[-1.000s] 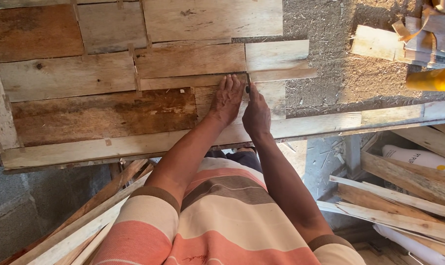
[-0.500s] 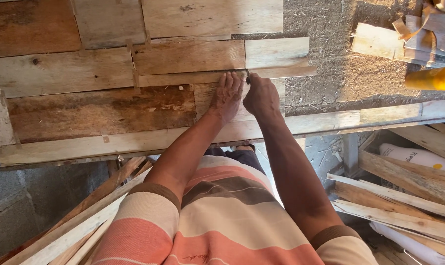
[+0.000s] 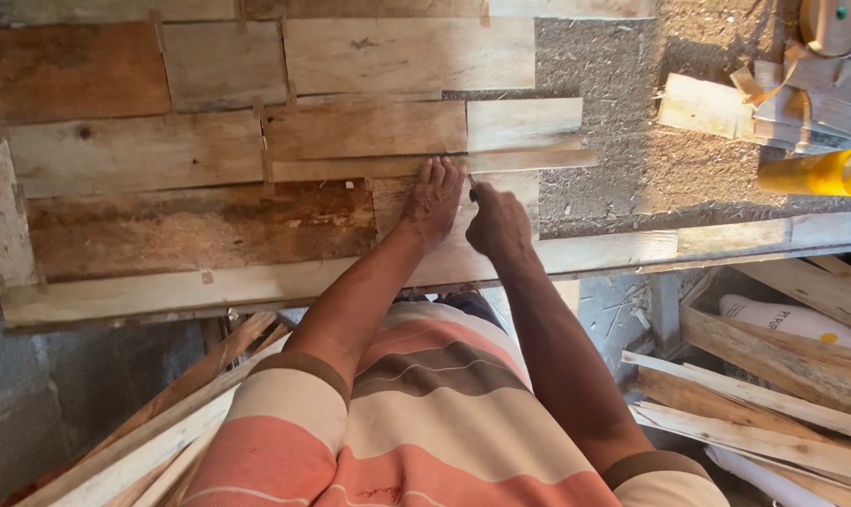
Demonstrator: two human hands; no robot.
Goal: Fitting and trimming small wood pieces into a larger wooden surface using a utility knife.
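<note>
I stand at the near edge of my workbench (image 3: pixel 632 178), where a long pale rail (image 3: pixel 350 277) runs along the front and closes in the panel of boards (image 3: pixel 256 141) I am laying. The boards cover the left and middle of the bench; to the right of them the rough grey top lies bare as far as the scrap pile, and that is the open room I have for sliding anything sideways. On the far left an upright pale board (image 3: pixel 3 188) bounds the panel.

My left hand (image 3: pixel 432 199) lies flat, fingers together and stretched forward, pressing on a short pale board (image 3: pixel 397 202) just under a thin wooden strip (image 3: pixel 529 160) that runs right and sticks out past the boards above it. My fingertips touch that strip's lower edge. My right hand (image 3: pixel 499 223) sits just beside the left, nearly touching it, curled closed around a small dark tool (image 3: pixel 472 191) whose tip points at the strip; I cannot tell what kind of tool it is.

Well off to the right, a yellow bottle (image 3: pixel 820 172) lies on its side near a heap of wood offcuts (image 3: pixel 726 103). Below the bench edge on the right, loose planks (image 3: pixel 754 394) lean stacked over a white sack (image 3: pixel 782 319); more slats (image 3: pixel 162 413) slant down on my left.
</note>
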